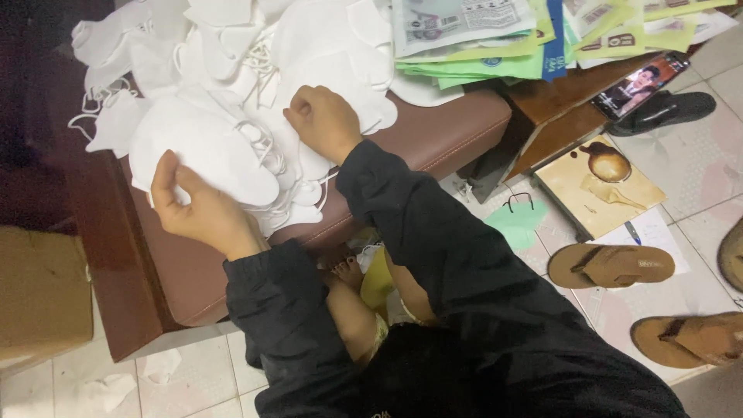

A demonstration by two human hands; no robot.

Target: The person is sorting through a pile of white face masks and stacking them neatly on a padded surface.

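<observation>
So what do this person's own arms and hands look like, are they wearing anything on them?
Both arms are covered by long dark sleeves of a thin, slightly shiny jacket fabric, creased along their length and gathered at the cuffs near the wrists. The left hand and the right hand are bare: no gloves, and no rings or watch that I can make out.

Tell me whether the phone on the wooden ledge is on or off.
On. The black smartphone lies face up on the brown wooden ledge, its screen lit with a colourful picture.
</observation>
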